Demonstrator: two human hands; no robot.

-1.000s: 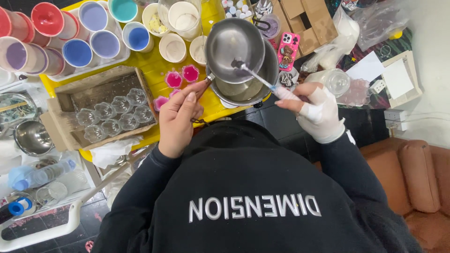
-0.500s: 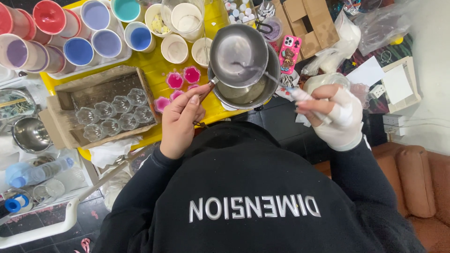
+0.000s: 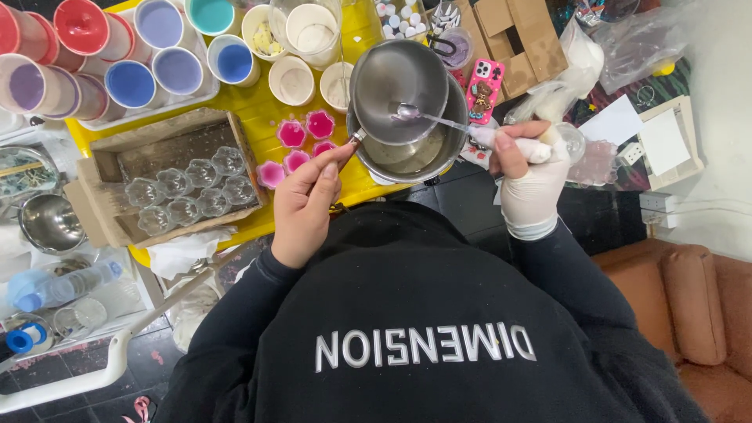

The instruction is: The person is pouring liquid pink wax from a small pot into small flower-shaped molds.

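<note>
My bare left hand (image 3: 305,205) grips the thin handle of a small steel pot (image 3: 398,82), holding it tilted over a larger steel pot (image 3: 407,160) with pale liquid in it. My right hand (image 3: 529,180), in a white glove, holds a spoon (image 3: 439,120) by its white-wrapped handle. The spoon's bowl rests inside the small pot. Several small pink-filled moulds (image 3: 305,137) sit on the yellow table (image 3: 258,110) just left of the pots, close to my left hand.
A wooden box (image 3: 110,184) holds several clear glass moulds. Cups of coloured wax (image 3: 129,82) fill the far left, with white cups (image 3: 294,78) nearby. A pink phone (image 3: 484,90), cardboard box (image 3: 517,39), steel bowl (image 3: 47,223), plastic bottle (image 3: 63,286) and brown sofa (image 3: 689,305) surround the table.
My right hand drew the spoon out to the right, then brought it back so its bowl is in the small pot again. My left hand kept hold of the pot handle.
</note>
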